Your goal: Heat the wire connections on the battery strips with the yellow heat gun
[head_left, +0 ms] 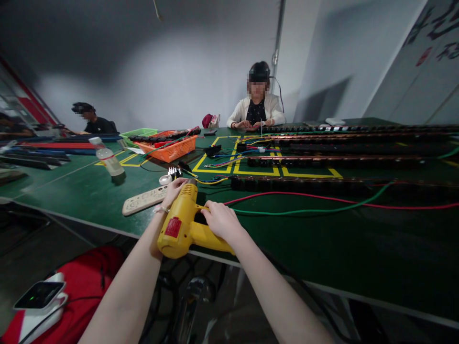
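A yellow electric drill (182, 223) with a red label lies at the near edge of the green table (322, 239). My right hand (221, 220) is wrapped around its handle. My left hand (174, 188) rests on the drill's front end, fingers curled at the tip, close to a small connector with wires (174, 171). A cream remote-like strip (143, 199) lies just left of that hand. Red and green wires (322, 203) run across the table to the right.
Long black and copper strips (340, 157) lie across the far right, over yellow floor-tape squares. An orange tray (171, 145), a green basket (138, 134) and a plastic bottle (108, 160) stand left. Two other people sit at the far side. A red bag (82, 291) is below.
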`<state>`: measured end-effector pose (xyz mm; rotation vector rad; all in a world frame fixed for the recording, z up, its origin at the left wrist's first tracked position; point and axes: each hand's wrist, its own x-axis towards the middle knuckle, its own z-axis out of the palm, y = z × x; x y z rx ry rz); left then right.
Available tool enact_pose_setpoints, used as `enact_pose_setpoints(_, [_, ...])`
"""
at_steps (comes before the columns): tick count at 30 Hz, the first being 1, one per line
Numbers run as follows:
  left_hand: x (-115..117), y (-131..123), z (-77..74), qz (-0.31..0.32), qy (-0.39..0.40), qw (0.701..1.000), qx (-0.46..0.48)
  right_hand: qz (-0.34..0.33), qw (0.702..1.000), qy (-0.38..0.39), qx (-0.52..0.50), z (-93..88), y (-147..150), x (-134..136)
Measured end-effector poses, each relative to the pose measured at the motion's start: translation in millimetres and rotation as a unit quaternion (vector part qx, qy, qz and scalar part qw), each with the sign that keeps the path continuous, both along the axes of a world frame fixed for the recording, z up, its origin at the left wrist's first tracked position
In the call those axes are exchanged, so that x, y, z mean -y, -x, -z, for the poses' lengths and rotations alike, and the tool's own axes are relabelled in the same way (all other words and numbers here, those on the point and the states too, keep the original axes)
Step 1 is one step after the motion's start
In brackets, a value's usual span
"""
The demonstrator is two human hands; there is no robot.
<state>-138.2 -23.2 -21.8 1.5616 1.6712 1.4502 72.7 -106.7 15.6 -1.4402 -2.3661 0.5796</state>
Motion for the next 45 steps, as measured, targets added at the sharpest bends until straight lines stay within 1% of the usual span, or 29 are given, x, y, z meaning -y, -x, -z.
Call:
enact_pose_setpoints(5, [0, 0, 0.2, 0.005, -0.001, 1.0, -0.006, -0.002, 1.0, 0.004, -0.005, -2.5, -5, 3])
enact_pose_setpoints(10, [-4, 2, -2.1, 0.003, -0.014, 1.0, -0.006, -0.001, 1.0, 0.011, -0.006, -3.7, -17, 8])
enact_pose_setpoints(18, [-13, 7, 8.2, 0.005, -0.017, 1.0, 0.026, 0.013, 1.0, 0.009, -0.005, -2.6, -47, 11])
enact_pose_setpoints(25, [-10, 4, 7.0, 0.003, -0.009, 0.999, 0.032, 0.035, 0.999, 0.015, -0.002, -2.9, -72, 9])
enact_pose_setpoints(33, [-13, 7, 9.8, 0.004, -0.006, 1.0, 0.03, 0.066, 0.998, 0.019, -0.008, 0.6, -98, 1])
enact_pose_setpoints(37, [-11, 6, 7.2, 0.005, -0.007, 1.0, 0.027, 0.071, 0.997, 0.019, -0.008, 1.3, -102, -1])
enact_pose_setpoints(45, [-8, 1, 3.2, 0.002, -0.003, 0.999, 0.035, 0.068, 0.997, 0.012, 0.015, 0.9, -99, 1])
